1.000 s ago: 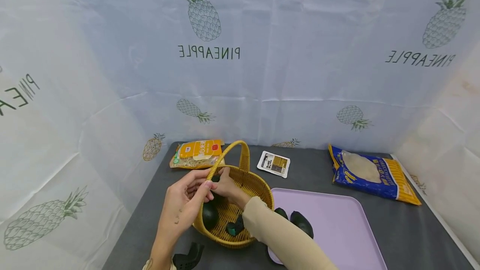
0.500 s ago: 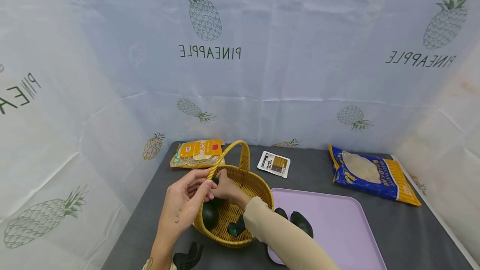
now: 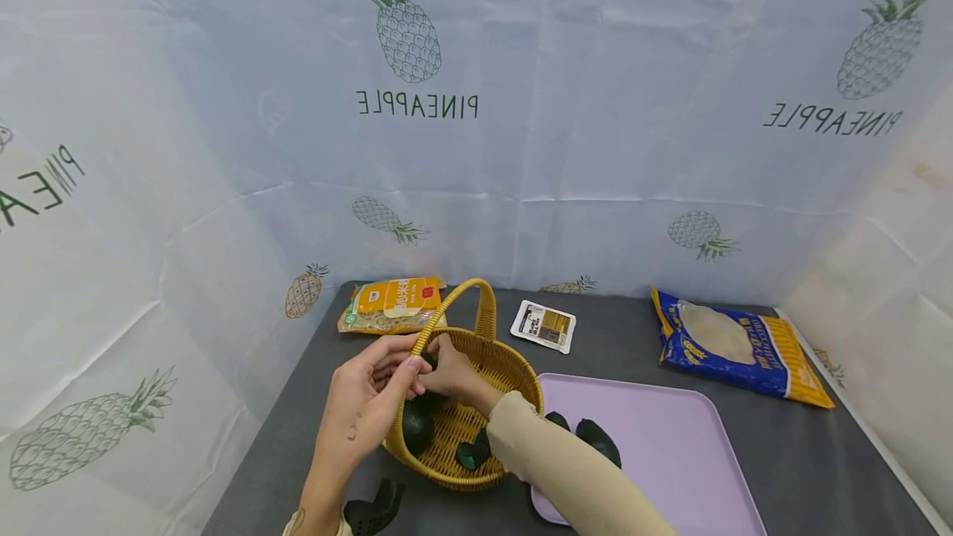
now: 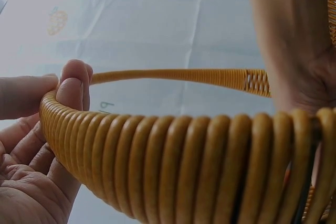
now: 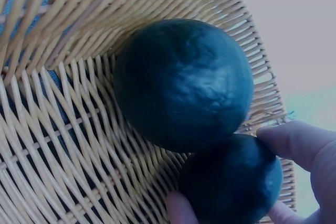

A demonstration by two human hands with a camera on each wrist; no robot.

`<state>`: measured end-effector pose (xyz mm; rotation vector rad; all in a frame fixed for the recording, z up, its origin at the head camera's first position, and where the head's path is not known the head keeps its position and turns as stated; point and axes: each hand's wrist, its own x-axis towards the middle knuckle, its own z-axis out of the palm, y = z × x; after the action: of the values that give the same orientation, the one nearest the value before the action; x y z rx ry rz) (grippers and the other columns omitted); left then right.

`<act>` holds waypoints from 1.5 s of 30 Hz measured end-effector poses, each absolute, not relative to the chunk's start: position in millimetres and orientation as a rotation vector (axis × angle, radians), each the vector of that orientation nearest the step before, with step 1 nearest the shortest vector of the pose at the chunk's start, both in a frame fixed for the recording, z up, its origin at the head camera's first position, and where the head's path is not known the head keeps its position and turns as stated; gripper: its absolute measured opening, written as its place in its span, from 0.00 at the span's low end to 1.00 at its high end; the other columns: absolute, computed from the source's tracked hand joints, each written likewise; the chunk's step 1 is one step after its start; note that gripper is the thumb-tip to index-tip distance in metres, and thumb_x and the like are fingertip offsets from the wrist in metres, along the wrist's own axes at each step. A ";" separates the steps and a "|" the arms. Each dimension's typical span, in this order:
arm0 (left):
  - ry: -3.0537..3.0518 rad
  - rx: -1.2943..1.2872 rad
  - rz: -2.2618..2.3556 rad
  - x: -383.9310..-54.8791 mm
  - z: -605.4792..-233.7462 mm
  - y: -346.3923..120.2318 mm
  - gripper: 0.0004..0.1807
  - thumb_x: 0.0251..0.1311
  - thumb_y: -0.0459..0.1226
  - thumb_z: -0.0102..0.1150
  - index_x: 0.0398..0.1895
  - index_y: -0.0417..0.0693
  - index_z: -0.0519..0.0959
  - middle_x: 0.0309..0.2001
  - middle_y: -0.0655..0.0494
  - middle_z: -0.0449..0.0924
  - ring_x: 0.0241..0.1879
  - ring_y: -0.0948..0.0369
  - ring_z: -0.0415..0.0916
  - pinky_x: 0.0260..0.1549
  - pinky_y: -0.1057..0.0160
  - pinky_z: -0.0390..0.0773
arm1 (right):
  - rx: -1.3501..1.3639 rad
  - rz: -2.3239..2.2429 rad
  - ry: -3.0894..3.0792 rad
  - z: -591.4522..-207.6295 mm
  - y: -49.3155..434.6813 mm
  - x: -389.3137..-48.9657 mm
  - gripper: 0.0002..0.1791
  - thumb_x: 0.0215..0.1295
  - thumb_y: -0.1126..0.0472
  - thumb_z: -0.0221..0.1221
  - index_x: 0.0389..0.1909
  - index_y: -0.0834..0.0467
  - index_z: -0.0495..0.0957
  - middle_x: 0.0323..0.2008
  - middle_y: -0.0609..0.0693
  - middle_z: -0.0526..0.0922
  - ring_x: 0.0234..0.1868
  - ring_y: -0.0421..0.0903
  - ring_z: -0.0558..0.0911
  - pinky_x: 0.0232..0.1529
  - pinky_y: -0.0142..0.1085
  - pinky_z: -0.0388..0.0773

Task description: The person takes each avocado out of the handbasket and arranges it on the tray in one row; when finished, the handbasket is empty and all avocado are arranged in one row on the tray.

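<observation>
A yellow wicker basket (image 3: pixel 514 366) stands on the dark table. My left hand (image 3: pixel 365 395) pinches its arched handle (image 4: pixel 168 156) between thumb and fingers on the near left side. Inside the basket, at its left, is my right hand (image 3: pixel 454 375). In the right wrist view its thumb and fingers curl round a small dark green avocado (image 5: pixel 231 182). A larger dark green avocado (image 5: pixel 184 82) lies right beside it against the woven wall. The right fingertips are partly hidden by the left hand and handle in the head view.
Right of the basket is a lilac tray (image 3: pixel 670 437) bearing dark avocados (image 3: pixel 598 442), partly covered by the right sleeve. Behind lie an orange food packet (image 3: pixel 395 300), a small white packet (image 3: pixel 544 326) and a blue-yellow bag (image 3: pixel 737 346). A pineapple-print curtain (image 3: pixel 566 147) encloses the table.
My right hand and wrist have shifted very slightly to the right inside the basket. The left hand keeps its place on the handle, and the basket has not moved.
</observation>
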<state>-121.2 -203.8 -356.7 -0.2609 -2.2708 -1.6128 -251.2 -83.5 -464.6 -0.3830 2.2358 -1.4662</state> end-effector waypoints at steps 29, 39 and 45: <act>-2.287 -0.251 -1.596 -120.4 -357.4 -204.4 0.13 0.70 0.33 0.60 0.56 0.40 0.81 0.36 0.48 0.87 0.29 0.64 0.83 0.33 0.62 0.87 | -0.344 -1.631 2.132 -449.1 -48.0 -249.6 0.36 0.59 0.51 0.73 0.63 0.56 0.67 0.53 0.63 0.73 0.36 0.53 0.85 0.35 0.55 0.88; -2.273 -0.266 -1.597 -119.6 -356.5 -204.3 0.14 0.71 0.33 0.60 0.56 0.40 0.81 0.36 0.50 0.87 0.28 0.63 0.83 0.32 0.64 0.87 | -0.369 -1.699 2.093 -443.2 -28.7 -247.5 0.34 0.62 0.55 0.71 0.65 0.56 0.66 0.46 0.62 0.81 0.37 0.53 0.87 0.39 0.60 0.86; -2.276 -0.259 -1.595 -118.7 -357.2 -203.8 0.14 0.70 0.33 0.60 0.56 0.41 0.81 0.36 0.50 0.87 0.28 0.64 0.83 0.32 0.65 0.86 | -0.347 -1.715 2.084 -442.8 -22.5 -247.1 0.34 0.61 0.54 0.71 0.64 0.55 0.67 0.49 0.63 0.80 0.40 0.53 0.87 0.40 0.60 0.86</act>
<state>-118.7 -203.8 -357.2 -0.2595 -2.2759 -1.5955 -247.1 -22.5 -442.8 -0.3468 2.0843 -1.7155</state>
